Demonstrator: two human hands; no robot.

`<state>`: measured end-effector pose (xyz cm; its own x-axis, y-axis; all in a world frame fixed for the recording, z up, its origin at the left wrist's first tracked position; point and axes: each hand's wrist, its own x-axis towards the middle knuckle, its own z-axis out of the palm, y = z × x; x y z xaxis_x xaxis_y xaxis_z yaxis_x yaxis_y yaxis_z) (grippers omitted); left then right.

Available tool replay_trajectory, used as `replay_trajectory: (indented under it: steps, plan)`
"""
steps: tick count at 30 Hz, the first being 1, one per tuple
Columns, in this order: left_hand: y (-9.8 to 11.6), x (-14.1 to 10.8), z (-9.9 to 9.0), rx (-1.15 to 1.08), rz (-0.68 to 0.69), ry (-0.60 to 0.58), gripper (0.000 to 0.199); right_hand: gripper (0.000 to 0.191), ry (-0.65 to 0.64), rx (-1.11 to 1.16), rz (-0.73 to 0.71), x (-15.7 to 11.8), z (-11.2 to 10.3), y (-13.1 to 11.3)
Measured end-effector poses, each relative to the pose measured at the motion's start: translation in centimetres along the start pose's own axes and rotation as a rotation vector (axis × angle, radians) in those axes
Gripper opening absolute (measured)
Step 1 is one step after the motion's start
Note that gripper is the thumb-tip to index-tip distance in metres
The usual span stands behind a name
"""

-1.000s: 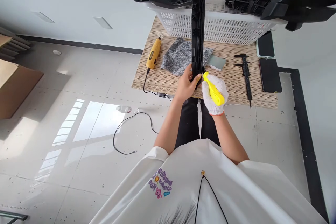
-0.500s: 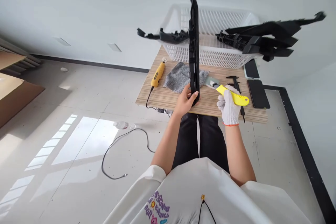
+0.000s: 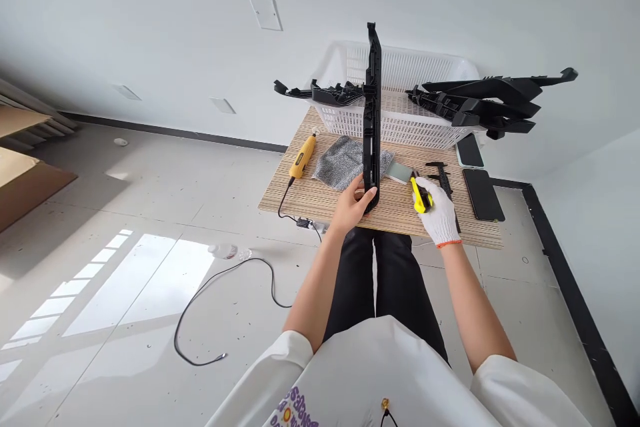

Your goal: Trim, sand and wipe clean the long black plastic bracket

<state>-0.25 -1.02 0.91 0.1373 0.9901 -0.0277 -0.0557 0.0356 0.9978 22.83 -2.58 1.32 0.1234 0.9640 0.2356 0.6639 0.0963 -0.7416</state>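
My bare left hand (image 3: pixel 354 204) is closed round the lower end of a long black plastic trim part (image 3: pixel 371 113), which stands upright over the table's front edge. In my gloved right hand (image 3: pixel 440 213) is a yellow utility knife (image 3: pixel 423 197), turned so its handle end faces me; its blade is hard to make out. Behind the part, a grey cloth (image 3: pixel 340 163) lies crumpled on the table. Between the cloth and my right hand lies a flat grey-green piece (image 3: pixel 399 171). A black caliper (image 3: pixel 441 177) rests just beyond my right hand.
A white plastic basket (image 3: pixel 345 125) at the back holds more black plastic parts (image 3: pixel 480 103) that jut past its rim. On the wooden table (image 3: pixel 280 195) lie a yellow rotary tool (image 3: pixel 303 157) with a cord and two phones (image 3: pixel 483 193). A cable (image 3: pixel 187 307) lies on the floor.
My right hand has turned the utility knife from lying across, blade toward the part, to pointing toward me. My left hand keeps its hold on the black part. The view has tilted slightly.
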Motion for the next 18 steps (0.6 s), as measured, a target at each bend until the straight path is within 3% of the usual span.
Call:
replay_trajectory:
  steps: [4, 7, 11, 14, 18]
  plan:
    - [0.2, 0.0, -0.2, -0.027, -0.003, -0.019, 0.071, 0.059, -0.076, -0.313, 0.011, 1.2, -0.5, 0.0]
    - [0.0, 0.3, -0.6, -0.055, 0.006, -0.027, 0.072, 0.053, -0.051, -0.416, 0.041, 2.2, -0.2, -0.2]
    - [-0.7, 0.6, -1.4, -0.125, 0.011, -0.027, 0.062, 0.048, -0.023, -0.449, 0.015, 2.9, 0.3, -0.1]
    - [-1.1, 0.7, -1.7, -0.256, -0.032, -0.022, 0.053, 0.046, 0.003, -0.455, 0.089, 3.0, 0.5, 0.1]
    - [-0.9, 0.6, -1.5, -0.278, -0.012, -0.008, 0.05, 0.041, 0.169, -0.346, 0.151, 2.7, 0.6, 0.4]
